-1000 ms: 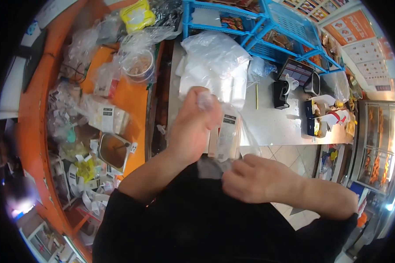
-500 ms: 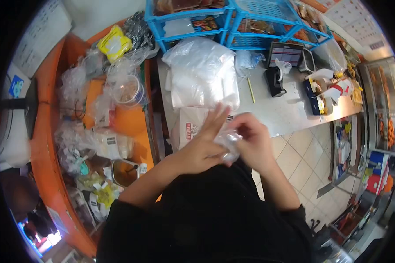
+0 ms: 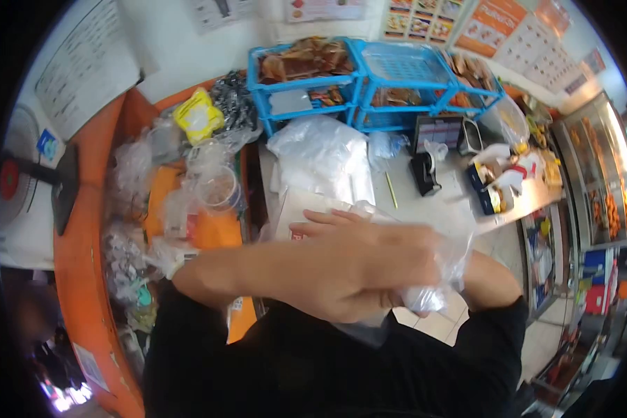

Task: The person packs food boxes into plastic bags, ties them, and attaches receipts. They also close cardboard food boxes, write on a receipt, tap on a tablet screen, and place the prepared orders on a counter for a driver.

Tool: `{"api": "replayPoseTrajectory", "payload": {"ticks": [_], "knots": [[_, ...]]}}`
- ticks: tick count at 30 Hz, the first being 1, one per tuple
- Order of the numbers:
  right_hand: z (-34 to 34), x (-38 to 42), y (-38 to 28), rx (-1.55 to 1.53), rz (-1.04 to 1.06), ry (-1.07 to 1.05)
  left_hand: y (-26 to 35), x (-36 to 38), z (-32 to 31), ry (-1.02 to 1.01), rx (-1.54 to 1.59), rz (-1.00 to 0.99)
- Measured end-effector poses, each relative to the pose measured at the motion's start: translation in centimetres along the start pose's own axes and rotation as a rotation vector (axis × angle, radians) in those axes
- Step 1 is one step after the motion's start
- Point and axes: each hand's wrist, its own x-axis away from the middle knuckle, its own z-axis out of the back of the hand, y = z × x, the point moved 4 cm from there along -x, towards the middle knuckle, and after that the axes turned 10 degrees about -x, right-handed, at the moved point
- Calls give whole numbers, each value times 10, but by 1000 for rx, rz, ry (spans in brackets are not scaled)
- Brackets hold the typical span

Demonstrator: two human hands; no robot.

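My left hand (image 3: pixel 348 268) lies across my chest, fingers extended toward the right, closed over a clear plastic bag (image 3: pixel 432 279). The bag is crumpled; its bunched end sits below the knuckles, and its loose film rises up and right, so the long axis runs roughly vertical. My right hand is hidden behind the left; only the forearm (image 3: pixel 491 279) shows, grip undeterminable. The bag sits nearer me than the steel counter (image 3: pixel 442 202), below the blue baskets (image 3: pixel 369 83).
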Motion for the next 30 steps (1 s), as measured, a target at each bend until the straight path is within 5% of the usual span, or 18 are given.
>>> {"api": "replayPoseTrajectory", "payload": {"ticks": [2,6,8,19,22,25,27,28,29,30], "knots": [[8,-3,6,-92,-113,55,24,-21,38,12,151,2],[-20,3,74,330,-288,166,30,-42,40,-52,6,-10],[-42,6,98,442,-316,146,31,-39,32,-304,-438,-71],[-72,16,110,677,-375,13,44,-12,50,19,-174,-43],[-69,16,99,705,-397,-61,37,-1,54,68,8,93],[-41,1,66,632,-423,-81,34,20,75,181,-133,238],[-9,-8,33,-275,-302,341,31,54,85,240,-125,444],[-3,-3,88,-530,-490,599,31,76,97,283,-312,257],[12,-23,70,-261,-339,683,24,104,105,328,-497,68],[27,-41,42,11,-177,750,15,138,103,695,-306,182]]}}
